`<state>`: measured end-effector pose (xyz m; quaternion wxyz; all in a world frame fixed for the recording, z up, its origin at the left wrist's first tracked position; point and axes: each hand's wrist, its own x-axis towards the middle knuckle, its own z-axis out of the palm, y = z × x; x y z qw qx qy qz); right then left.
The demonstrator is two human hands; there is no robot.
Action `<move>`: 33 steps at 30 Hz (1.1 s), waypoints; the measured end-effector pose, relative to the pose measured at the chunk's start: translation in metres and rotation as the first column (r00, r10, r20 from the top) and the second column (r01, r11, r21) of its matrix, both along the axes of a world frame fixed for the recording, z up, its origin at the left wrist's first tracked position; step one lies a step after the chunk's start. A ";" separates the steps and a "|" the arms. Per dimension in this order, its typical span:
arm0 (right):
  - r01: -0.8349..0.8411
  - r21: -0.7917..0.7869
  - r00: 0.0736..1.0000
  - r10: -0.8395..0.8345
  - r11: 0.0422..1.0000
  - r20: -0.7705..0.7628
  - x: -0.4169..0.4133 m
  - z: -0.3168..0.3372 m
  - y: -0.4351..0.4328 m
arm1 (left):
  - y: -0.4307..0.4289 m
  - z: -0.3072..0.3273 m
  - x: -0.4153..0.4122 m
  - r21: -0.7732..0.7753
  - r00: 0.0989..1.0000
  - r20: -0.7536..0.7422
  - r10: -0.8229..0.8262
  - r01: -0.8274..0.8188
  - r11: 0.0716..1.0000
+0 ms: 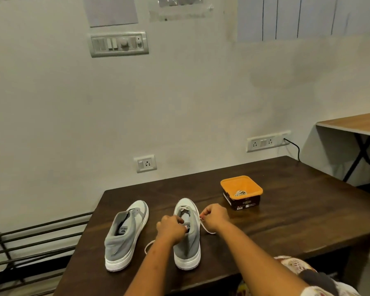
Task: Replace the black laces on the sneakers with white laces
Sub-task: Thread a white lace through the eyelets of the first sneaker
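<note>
Two grey-and-white sneakers stand on the dark wooden table (286, 221), heels toward me. The left sneaker (126, 233) has no lace in it. The right sneaker (187, 238) carries a white lace (207, 229) threaded near its toe. My left hand (171, 229) sits over the right sneaker's tongue and pinches the lace there; a loop of the lace trails on the table to the left of that shoe. My right hand (215, 216) is just to the right of the shoe and pinches the other lace end, which hangs down to the table.
An orange-rimmed dark box (241, 192) with a coiled white lace inside stands at the back right of the table. A metal rack (30, 242) is on the floor to the left. The wall with sockets rises behind, and another table (350, 124) is at the far right.
</note>
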<state>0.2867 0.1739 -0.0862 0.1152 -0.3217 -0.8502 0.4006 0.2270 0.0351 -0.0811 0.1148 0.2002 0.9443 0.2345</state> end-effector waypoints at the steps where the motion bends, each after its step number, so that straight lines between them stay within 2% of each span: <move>1: 0.000 0.002 1.000 0.000 1.000 0.000 0.000 -0.001 0.002 | 0.003 -0.001 0.001 -0.004 1.000 0.001 0.003 -0.003 1.000; 5: -0.020 0.003 1.000 0.020 1.000 -0.006 -0.003 -0.009 0.018 | 0.017 -0.011 -0.001 0.027 1.000 0.004 0.015 -0.015 1.000; 12: 0.009 -0.126 0.999 -0.014 0.992 -0.038 -0.030 -0.030 0.026 | 0.026 -0.019 -0.015 -0.010 0.999 -0.030 0.037 -0.038 0.999; 17: 0.021 -0.202 0.991 -0.046 0.979 -0.124 -0.058 -0.053 0.021 | 0.045 -0.031 -0.035 0.015 1.000 -0.025 0.007 -0.007 1.000; 21: 0.015 -0.177 0.978 -0.051 0.984 -0.200 -0.073 -0.071 0.019 | 0.063 -0.039 -0.053 0.026 0.999 0.012 0.047 -0.047 0.999; 27: -0.079 -0.305 0.949 -0.022 0.949 -0.315 -0.084 -0.087 0.021 | 0.055 -0.069 -0.080 0.252 0.999 -0.008 0.048 -0.045 0.967; 33: -0.111 -0.358 0.923 -0.037 0.927 -0.383 -0.089 -0.087 0.018 | 0.060 -0.073 -0.077 0.396 0.988 0.102 0.114 -0.145 0.907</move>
